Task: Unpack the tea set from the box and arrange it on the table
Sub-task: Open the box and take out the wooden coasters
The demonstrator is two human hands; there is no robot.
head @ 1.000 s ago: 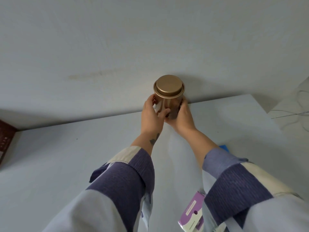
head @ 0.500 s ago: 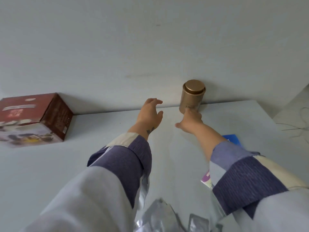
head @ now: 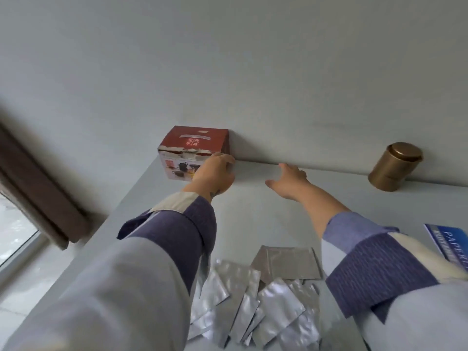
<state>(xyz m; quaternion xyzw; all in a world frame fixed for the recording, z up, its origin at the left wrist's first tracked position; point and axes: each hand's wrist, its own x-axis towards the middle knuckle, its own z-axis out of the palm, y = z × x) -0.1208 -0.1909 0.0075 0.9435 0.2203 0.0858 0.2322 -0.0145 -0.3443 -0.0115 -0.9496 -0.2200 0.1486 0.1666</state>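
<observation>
Pale grey wall fills the top of the view, and below it a pale counter (head: pixel 253 211) runs right up against it, with a dark window frame (head: pixel 38 193) off to the left. Against the wall at the back sits the red box (head: pixel 195 150), printed with a tea set on its front face, its top edge a little torn. The left hand (head: pixel 214 173) is at the box's near right corner, fingers curled and touching the front face, though whether they have really closed on it I cannot tell. The right hand (head: pixel 288 179) is spread loose above the counter, well short of the box, holding nothing. Far to the right the gold tin (head: pixel 393 167) stands upright by the wall, lid on. Closer to the person lies a scatter of silver foil sachets (head: pixel 253 300), and a blue booklet (head: pixel 448 241) pokes in at the right edge.

The step looks like fetching the box. To do it well, the right hand should come across to the box's far side so both palms cradle it. Lift or slide it level, since crockery is probably inside. Bring it to the bare stretch ahead of the sachets, not on top of them, then open from that torn top edge.
</observation>
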